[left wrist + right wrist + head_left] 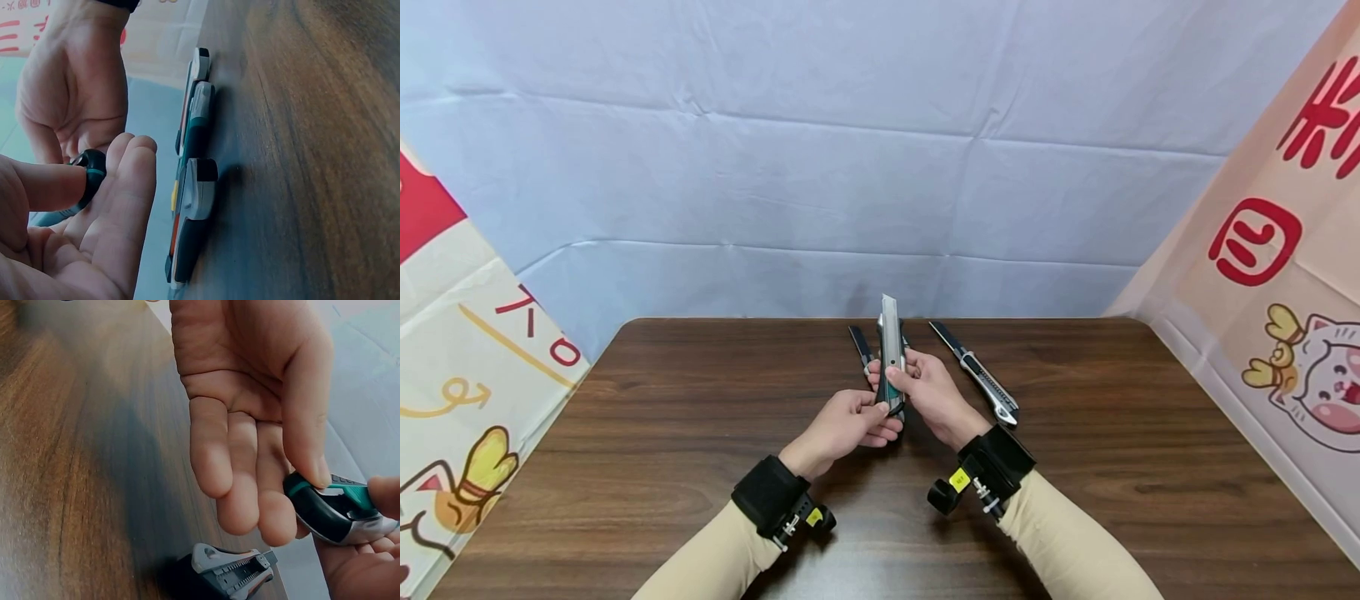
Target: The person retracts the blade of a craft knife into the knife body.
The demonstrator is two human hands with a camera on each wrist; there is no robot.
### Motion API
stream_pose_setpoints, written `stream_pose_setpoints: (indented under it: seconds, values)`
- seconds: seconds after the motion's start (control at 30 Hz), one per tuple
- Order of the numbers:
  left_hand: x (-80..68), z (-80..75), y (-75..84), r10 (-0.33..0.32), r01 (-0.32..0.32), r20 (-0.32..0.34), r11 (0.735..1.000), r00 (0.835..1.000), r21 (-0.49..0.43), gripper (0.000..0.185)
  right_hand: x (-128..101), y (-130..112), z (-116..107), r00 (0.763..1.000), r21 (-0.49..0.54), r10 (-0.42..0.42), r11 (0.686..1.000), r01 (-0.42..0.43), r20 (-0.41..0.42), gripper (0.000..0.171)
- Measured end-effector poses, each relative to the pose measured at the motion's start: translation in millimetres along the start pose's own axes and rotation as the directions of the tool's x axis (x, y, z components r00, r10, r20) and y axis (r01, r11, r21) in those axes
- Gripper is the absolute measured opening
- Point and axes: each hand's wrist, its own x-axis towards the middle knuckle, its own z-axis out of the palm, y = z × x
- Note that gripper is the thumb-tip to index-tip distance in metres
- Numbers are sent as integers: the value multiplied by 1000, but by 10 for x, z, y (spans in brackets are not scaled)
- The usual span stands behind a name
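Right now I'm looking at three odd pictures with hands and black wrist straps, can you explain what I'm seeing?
No machine here: a person works with bare hands. The wide picture comes from a head-worn camera; the two close ones come from cameras strapped to each wrist. The left hand and right hand together hold a green utility knife, blade end pointing up; the left hand's grip is at its lower end. On the wooden table lie a silver utility knife to the right and another dark knife partly hidden behind the hands.
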Motion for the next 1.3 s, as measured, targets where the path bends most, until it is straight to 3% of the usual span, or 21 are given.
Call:
stream_pose_setpoints:
  seconds: [0.3,0.47,0.8,1.3]
  values:
    - [-40,-21,-42,15,-13,41,999,999,-34,35,33,17,-22,1000,14,4,1000,-4,18,36]
    - [-27,-15,-37,22,-21,15,998,1000,-62,33,19,31,-3,1000,-9,-13,1000,13,22,36]
    - [-16,8,-14,34,-35,-25,998,999,-48,32,13,29,32,998,8,21,1000,-20,-61,35]
    - [-5,8,-17,-10,9,-40,1000,999,-24,35,-5,49,59,997,5,21,1000,-21,-72,37]
